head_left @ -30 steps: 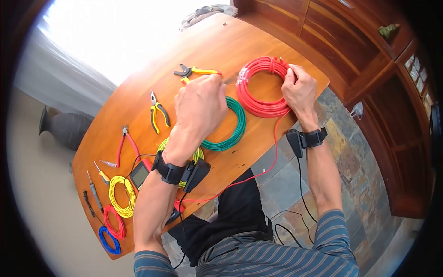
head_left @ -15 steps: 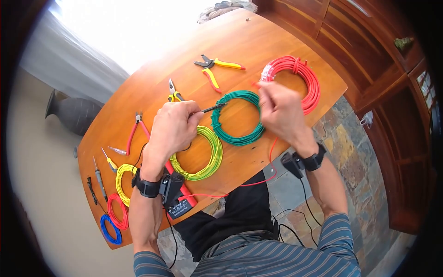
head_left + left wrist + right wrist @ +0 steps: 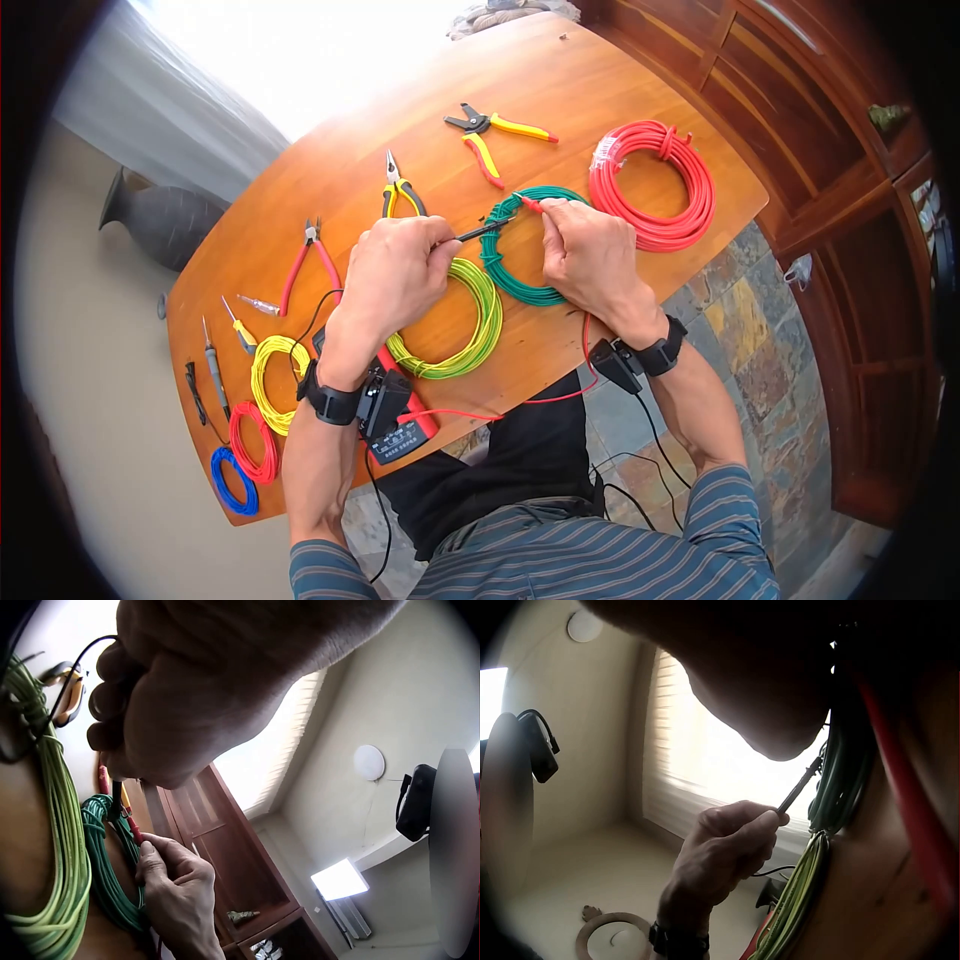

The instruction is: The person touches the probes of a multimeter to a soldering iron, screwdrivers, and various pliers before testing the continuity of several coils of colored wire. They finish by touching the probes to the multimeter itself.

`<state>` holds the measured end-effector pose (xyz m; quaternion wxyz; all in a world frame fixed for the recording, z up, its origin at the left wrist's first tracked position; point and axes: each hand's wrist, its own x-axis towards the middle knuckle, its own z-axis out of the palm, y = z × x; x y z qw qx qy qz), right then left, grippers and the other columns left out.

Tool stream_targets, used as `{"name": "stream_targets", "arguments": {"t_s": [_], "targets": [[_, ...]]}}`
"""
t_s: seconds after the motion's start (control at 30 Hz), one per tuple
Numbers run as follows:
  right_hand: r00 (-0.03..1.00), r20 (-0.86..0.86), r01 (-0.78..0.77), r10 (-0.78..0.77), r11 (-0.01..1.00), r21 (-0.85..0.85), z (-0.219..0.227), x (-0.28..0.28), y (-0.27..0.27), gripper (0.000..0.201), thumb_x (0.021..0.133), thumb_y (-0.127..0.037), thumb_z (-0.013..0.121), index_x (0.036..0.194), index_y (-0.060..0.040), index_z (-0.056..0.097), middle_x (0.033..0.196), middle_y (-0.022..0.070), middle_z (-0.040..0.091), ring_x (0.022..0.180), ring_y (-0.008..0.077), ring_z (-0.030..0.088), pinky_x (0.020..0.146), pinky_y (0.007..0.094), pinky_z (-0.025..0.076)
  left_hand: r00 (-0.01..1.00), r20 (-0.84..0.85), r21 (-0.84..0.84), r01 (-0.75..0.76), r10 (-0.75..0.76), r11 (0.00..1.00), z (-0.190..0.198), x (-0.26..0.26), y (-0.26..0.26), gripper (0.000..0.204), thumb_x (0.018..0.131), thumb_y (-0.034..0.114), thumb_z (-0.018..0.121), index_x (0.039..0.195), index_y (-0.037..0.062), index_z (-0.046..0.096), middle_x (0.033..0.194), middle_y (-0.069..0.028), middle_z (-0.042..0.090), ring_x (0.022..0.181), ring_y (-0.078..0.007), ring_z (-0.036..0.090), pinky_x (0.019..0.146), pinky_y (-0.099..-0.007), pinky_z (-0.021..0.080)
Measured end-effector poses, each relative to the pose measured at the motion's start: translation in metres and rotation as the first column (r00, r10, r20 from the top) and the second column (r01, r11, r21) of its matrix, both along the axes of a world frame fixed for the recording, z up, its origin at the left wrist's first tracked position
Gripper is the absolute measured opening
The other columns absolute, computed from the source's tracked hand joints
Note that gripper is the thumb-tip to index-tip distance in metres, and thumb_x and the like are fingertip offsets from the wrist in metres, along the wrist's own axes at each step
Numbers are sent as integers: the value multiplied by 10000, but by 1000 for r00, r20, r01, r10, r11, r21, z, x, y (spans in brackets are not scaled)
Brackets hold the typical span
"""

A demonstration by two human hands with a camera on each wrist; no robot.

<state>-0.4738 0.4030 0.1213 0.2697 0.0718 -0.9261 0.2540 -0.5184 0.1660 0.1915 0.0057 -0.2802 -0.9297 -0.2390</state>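
Note:
My left hand (image 3: 395, 272) pinches a black multimeter probe (image 3: 484, 231), its tip over the left edge of the green wire coil (image 3: 522, 291). In my right hand (image 3: 597, 255) is a red probe (image 3: 530, 205), gripped between thumb and fingers, its tip at the coil's upper left. The two tips are close together there; the left wrist view shows the red probe (image 3: 133, 825) right beside the coil's tied part. The red and black multimeter (image 3: 405, 437) lies under my left wrist, partly hidden. A yellow-green coil (image 3: 490, 330) lies between it and the green coil.
A large red cable coil (image 3: 605, 200) lies at the right. Wire strippers (image 3: 520, 128), long-nose pliers (image 3: 392, 167) and red-handled cutters (image 3: 294, 280) lie farther back. Yellow (image 3: 262, 385), small red (image 3: 240, 450) and blue (image 3: 222, 478) coils line the left end. The red lead (image 3: 560, 399) hangs past the front edge.
My right hand has left the large red coil and moved left to the green one, bringing the red probe. My left hand drew back and left, then moved slightly right with the black probe.

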Motion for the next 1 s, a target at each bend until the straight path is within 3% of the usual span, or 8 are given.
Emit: {"name": "stream_targets", "arguments": {"t_s": [0.07, 0.27, 0.43, 0.5, 0.53, 0.67, 0.83, 1.0], "targets": [[1000, 14, 23, -23, 999, 35, -2, 1, 0, 177, 935, -64, 688, 1082, -2, 764, 958, 200, 767, 853, 398, 744, 697, 460, 596, 996, -92, -88, -13, 5, 996, -2, 0, -1, 145, 963, 163, 713, 939, 28, 762, 884, -184, 755, 849, -419, 741, 752, -527, 589], [999, -40, -4, 3, 999, -35, 1, 1, -2, 170, 955, -34, 687, 1105, 8, 756, 971, 202, 766, 833, 392, 747, 686, 455, 594, 962, -246, -102, -148, 119, 984, 21, 7, -17, 148, 953, 158, 713, 937, 17, 754, 879, -199, 740, 838, -419, 729, 745, -512, 581], [971, -21, -236, 238, 945, -227, 14, 20, -21, 178, 942, 25, 691, 1112, 30, 742, 964, 209, 764, 842, 390, 757, 692, 431, 599, 978, -69, -109, -205, 198, 973, 43, 30, -58, 154, 932, 139, 734, 934, -12, 761, 811, -219, 703, 779, -412, 718, 702, -470, 548], [940, 5, -334, 341, 926, -177, 15, 25, -35, 176, 942, 18, 694, 1112, 26, 742, 965, 214, 763, 846, 388, 757, 696, 432, 602, 970, 68, -110, -226, 234, 968, 42, 40, -73, 123, 922, 79, 751, 969, -32, 775, 699, -155, 661, 602, -224, 622, 613, -352, 494], [932, 12, -357, 363, 919, -166, 10, 26, -40, 197, 932, 14, 701, 1126, 17, 734, 977, 203, 767, 855, 383, 757, 701, 434, 604, 966, 113, -114, -218, 231, 969, 44, 45, -77, 122, 912, 68, 759, 968, -40, 774, 711, -147, 678, 603, -222, 633, 609, -351, 492], [914, 50, -393, 403, 908, -149, 10, 23, -63, 216, 921, 5, 705, 1136, 9, 725, 985, 195, 768, 865, 380, 757, 701, 437, 606, 965, 123, -120, -215, 230, 969, 37, 54, -92, 123, 917, 72, 761, 972, -37, 778, 712, -150, 676, 610, -224, 637, 611, -352, 491], [896, 28, -435, 444, 887, -155, 7, 12, -86, 231, 916, 4, 700, 1146, 8, 723, 981, 188, 770, 850, 380, 755, 685, 439, 608, 965, -66, -112, -260, 254, 959, 35, 59, -98, 114, 929, 64, 759, 975, -38, 779, 723, -148, 678, 614, -220, 622, 612, -357, 483], [895, 87, -423, 438, 894, -149, 6, 8, -97, 223, 923, 5, 691, 1144, 17, 722, 984, 196, 772, 832, 389, 755, 671, 451, 611, 967, 0, -44, -253, 253, 967, 40, 63, -96, 112, 933, 67, 762, 971, -38, 776, 748, -148, 689, 628, -232, 633, 621, -362, 489]]}}
